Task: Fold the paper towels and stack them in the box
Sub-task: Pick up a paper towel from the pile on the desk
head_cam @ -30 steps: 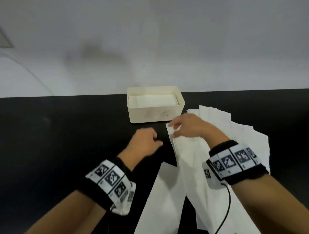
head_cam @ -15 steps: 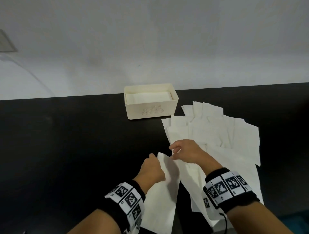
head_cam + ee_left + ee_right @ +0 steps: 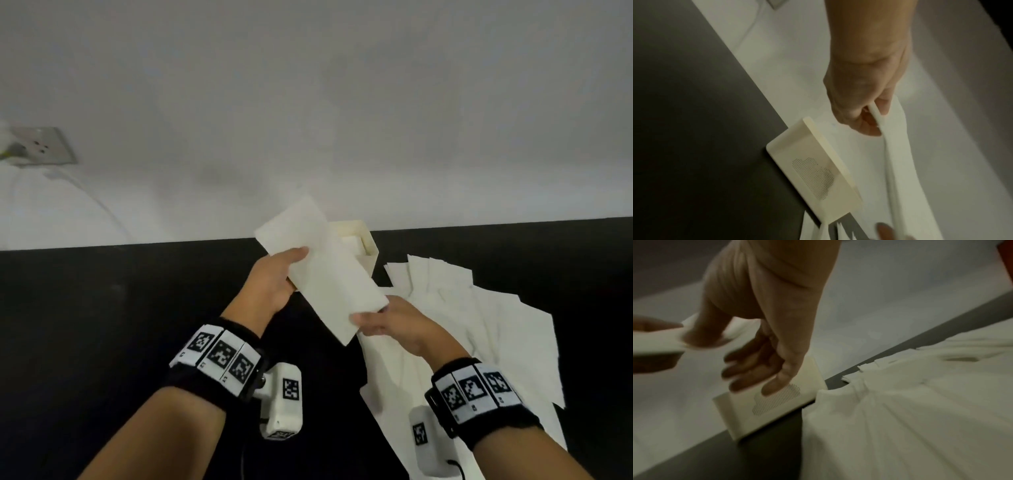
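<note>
Both hands held the towel (image 3: pixel 325 274) up over the box (image 3: pixel 368 246): left hand (image 3: pixel 270 281) pinched its side, right hand (image 3: pixel 387 318) its near end.

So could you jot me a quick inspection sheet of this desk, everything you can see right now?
Surface: black table against a pale wall.
Job's things: folded paper towel held in the air in front of the cream box; white towels lie inside the box; loose towels spread on the table to the right.
Clutter: nothing seen.
Grippers: left hand grips the folded towel's upper part; right hand pinches its lower corner.
Cables: white cable runs down from a wall socket; a dark lead leaves the right wrist camera.
Surroundings: marker bands on both wrists.
</note>
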### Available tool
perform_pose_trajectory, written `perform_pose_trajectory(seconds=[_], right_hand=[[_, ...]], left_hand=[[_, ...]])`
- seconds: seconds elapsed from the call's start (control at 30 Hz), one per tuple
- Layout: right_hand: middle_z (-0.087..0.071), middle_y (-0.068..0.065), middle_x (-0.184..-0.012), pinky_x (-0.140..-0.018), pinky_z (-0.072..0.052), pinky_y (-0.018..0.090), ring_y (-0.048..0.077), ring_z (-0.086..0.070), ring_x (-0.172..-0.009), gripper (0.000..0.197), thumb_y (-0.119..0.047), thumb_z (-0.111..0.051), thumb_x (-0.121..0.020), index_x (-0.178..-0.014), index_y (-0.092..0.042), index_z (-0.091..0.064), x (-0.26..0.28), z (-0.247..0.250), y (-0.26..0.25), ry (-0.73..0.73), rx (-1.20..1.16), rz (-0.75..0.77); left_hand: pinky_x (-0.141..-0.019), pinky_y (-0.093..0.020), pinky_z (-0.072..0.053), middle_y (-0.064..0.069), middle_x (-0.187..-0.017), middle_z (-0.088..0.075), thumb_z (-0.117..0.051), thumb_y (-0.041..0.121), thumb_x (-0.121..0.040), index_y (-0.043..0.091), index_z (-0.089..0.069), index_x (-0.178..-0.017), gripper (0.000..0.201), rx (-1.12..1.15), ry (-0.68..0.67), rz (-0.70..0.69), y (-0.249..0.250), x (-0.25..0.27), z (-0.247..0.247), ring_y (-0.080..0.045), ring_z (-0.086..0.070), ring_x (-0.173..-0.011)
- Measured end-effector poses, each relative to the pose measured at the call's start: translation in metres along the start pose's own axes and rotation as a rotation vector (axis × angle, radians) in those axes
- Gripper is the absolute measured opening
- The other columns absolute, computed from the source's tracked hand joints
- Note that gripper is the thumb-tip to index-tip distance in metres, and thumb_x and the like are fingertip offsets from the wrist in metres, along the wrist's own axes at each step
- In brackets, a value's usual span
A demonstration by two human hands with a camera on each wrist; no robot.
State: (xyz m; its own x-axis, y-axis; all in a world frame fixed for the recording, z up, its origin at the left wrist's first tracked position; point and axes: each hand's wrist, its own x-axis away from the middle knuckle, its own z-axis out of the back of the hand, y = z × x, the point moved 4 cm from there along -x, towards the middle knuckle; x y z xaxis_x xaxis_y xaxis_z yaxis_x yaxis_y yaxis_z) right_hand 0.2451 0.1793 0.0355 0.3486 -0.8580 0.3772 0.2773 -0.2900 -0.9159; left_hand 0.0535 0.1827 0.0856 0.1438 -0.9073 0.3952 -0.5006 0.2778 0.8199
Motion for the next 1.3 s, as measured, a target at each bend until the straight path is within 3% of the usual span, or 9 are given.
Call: perform_pose_trajectory(seconds=[0.13,0.23,0.33,0.43,0.57,0.67,0.77,0.97,1.3], right_hand=[[-0.069,0.015,-0.103,-0.080,-0.055,0.037,0.025,-0.066,-0.083,0.007,-0.004,-0.066,-0.084,-0.082,-0.009,-0.062,-0.036,0.028,-0.035,0.252,-0.311,0.078],[-0.068,0.014,-0.097,-0.070,-0.055,0.032,0.021,-0.064,-0.074,0.013,-0.006,-0.067,-0.084,-0.074,-0.010,-0.059,-0.064,0.055,-0.059,0.435,-0.266,0.084],[-0.067,0.011,-0.107,-0.077,-0.056,0.035,0.023,-0.064,-0.090,0.006,-0.015,-0.069,-0.084,-0.084,-0.013,-0.063,-0.091,0.076,-0.074,0.589,-0.044,0.066],[-0.060,0.008,-0.121,-0.088,-0.051,0.033,0.024,-0.059,-0.104,0.033,-0.022,-0.069,-0.083,-0.114,-0.012,-0.061,-0.114,0.085,-0.085,0.692,0.249,0.052],[-0.063,0.012,-0.112,-0.081,-0.051,0.031,0.023,-0.059,-0.086,0.042,-0.020,-0.066,-0.085,-0.125,-0.018,-0.052,-0.134,0.082,-0.084,0.666,0.414,0.090],[-0.067,0.006,-0.101,-0.093,-0.044,0.036,0.028,-0.060,-0.100,0.034,-0.023,-0.057,-0.089,-0.123,-0.025,-0.051,-0.148,0.076,-0.078,0.603,0.720,0.101],[-0.065,-0.002,-0.112,-0.095,-0.033,0.036,0.023,-0.052,-0.112,0.024,-0.026,-0.049,-0.092,-0.114,-0.032,-0.058,-0.157,0.071,-0.073,0.539,1.054,0.085],[-0.064,-0.009,-0.108,-0.094,-0.031,0.037,0.017,-0.048,-0.109,0.025,-0.027,-0.046,-0.093,-0.108,-0.034,-0.065,-0.177,0.063,-0.068,0.468,1.429,0.048],[-0.060,-0.005,-0.090,-0.093,-0.030,0.040,0.018,-0.046,-0.086,0.020,-0.021,-0.048,-0.087,-0.095,-0.024,-0.066,-0.190,0.056,-0.058,0.407,1.444,-0.091]], left_hand=[[-0.085,-0.040,-0.054,-0.009,-0.109,-0.065,-0.066,0.001,-0.083,0.005,-0.061,-0.107,0.024,0.171,0.077,-0.058,0.017,-0.036,-0.003,-0.026,-0.062,-0.103],[-0.085,-0.039,-0.055,-0.011,-0.108,-0.065,-0.067,0.004,-0.084,0.004,-0.058,-0.114,0.031,0.175,0.132,-0.111,0.030,-0.063,0.004,-0.025,-0.063,-0.099],[-0.085,-0.036,-0.054,-0.010,-0.111,-0.066,-0.067,0.012,-0.085,0.009,-0.060,-0.111,0.028,-0.228,0.266,-0.242,0.042,-0.083,0.011,-0.022,-0.063,-0.093],[-0.075,-0.025,-0.044,0.000,-0.092,-0.060,-0.065,0.021,-0.087,0.014,-0.048,-0.125,0.042,-0.785,0.341,-0.405,0.050,-0.097,0.010,-0.017,-0.055,-0.087],[-0.086,-0.032,-0.042,-0.001,-0.079,-0.059,-0.053,0.026,-0.091,0.022,-0.043,-0.125,0.036,-1.343,0.349,-0.488,0.044,-0.117,0.010,-0.024,-0.059,-0.085],[-0.087,-0.032,-0.032,0.005,-0.092,-0.066,-0.042,0.026,-0.095,0.032,-0.054,-0.114,0.023,-1.764,0.324,-0.474,0.036,-0.131,0.008,-0.019,-0.055,-0.098],[-0.086,-0.034,-0.029,0.009,-0.100,-0.065,-0.038,0.024,-0.094,0.032,-0.064,-0.104,0.029,-2.086,0.261,-0.389,0.025,-0.143,0.008,-0.017,-0.049,-0.098],[-0.097,-0.041,-0.025,0.003,-0.093,-0.065,-0.043,0.016,-0.087,0.019,-0.045,-0.066,0.021,-2.284,0.225,-0.328,0.019,-0.148,0.004,-0.019,-0.046,-0.098],[-0.108,-0.044,-0.017,0.000,-0.088,-0.060,-0.044,0.014,-0.088,0.018,-0.048,-0.079,0.010,-2.379,0.161,-0.316,0.019,-0.145,-0.003,-0.021,-0.045,-0.110]])
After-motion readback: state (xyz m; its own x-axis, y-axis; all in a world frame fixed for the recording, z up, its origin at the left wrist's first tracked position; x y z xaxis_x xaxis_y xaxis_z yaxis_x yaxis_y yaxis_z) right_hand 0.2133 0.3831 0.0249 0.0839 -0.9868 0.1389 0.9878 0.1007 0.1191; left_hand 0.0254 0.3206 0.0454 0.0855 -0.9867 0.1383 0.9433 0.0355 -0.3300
